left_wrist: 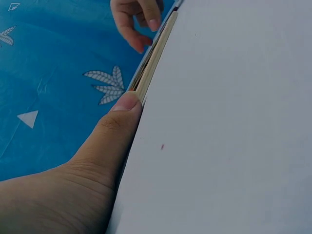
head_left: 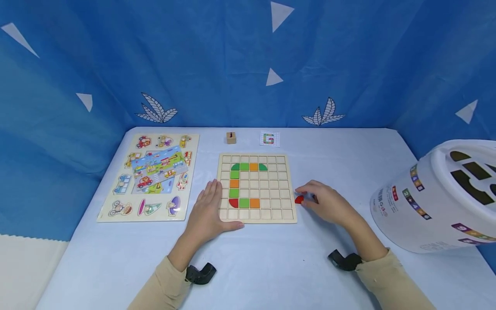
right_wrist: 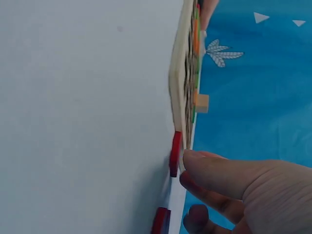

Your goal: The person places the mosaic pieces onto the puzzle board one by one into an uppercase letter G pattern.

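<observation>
Red painted wood, by its look, is making up the small quarter-round piece [head_left: 299, 199] that is lying just beside the right edge of the square pale-wood grid board [head_left: 276, 181] on the white-covered counter [head_left: 271, 262]. The right hand [head_left: 325, 202] is clearly the nearer one: it is curving in from the right, its forefinger lying on the piece's far side and its thumb on the near side. In the right wrist view the thumb tip is standing close by the red edge, but whether the fingers are pinching the piece or only touching it, I cannot tell. Partly covered, the piece is showing no clear long axis. A second red block [right_wrist: 161, 222] is lying near that hand's fingers.

Left of the loose piece, coloured tiles are forming a bracket on the board; its near row is running almost level with the piece and is ending in an orange square tile [head_left: 254, 203], bare cells lying between the two. Along the board's left edge the left hand [head_left: 207, 213] is resting, fingers straight, thumb spread against the near edge, well apart from the red piece, with the board lying between them
</observation>
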Motion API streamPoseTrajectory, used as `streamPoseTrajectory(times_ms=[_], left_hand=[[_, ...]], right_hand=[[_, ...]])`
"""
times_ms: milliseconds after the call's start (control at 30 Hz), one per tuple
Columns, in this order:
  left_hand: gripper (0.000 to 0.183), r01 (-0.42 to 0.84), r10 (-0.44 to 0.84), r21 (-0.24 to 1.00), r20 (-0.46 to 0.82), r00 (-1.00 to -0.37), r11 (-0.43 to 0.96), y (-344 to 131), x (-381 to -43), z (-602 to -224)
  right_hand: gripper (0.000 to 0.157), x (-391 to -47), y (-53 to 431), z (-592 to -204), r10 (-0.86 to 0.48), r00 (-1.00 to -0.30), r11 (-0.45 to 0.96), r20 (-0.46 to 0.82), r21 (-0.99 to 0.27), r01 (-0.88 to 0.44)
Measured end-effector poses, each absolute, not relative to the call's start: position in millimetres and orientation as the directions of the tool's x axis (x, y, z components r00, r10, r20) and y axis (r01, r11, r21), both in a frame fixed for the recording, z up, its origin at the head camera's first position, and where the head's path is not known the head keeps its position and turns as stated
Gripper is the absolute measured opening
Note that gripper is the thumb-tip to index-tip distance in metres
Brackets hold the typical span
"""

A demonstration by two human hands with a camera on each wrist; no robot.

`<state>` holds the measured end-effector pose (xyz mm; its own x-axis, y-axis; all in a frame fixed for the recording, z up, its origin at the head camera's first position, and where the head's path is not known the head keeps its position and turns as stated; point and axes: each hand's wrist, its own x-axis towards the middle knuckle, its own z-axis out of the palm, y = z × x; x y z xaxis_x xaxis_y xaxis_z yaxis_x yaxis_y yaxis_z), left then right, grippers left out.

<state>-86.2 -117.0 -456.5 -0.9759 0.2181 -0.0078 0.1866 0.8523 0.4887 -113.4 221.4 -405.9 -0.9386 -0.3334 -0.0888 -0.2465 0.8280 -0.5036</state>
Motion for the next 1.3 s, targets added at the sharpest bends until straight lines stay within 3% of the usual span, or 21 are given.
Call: streamPoseTrajectory(times_ms=[733,1000,1300], left_hand=[[0.135,0.178,0.211,0.494,-0.012,-0.977,0.851,-117.7,-86.4,-456.9],[0.135,0.178,0.214,0.49,-0.017,-0.977,0.853,-117.3,-87.1,-457.7],[0.136,0.182,0.217,0.48,-0.018,-0.976,0.858,-116.9,-87.3,-456.2]], right_hand=[[0.02,-112.3,222.3,-411.3,-0.298,-0.946,0.894,-0.126,-0.385,-0.23],[0.036,-111.9,230.6,-404.1,-0.364,-0.919,0.867,-0.153,-0.417,-0.274],[0.025,-112.8,234.4,-404.8,-0.347,-0.927,0.869,-0.143,-0.422,-0.26]])
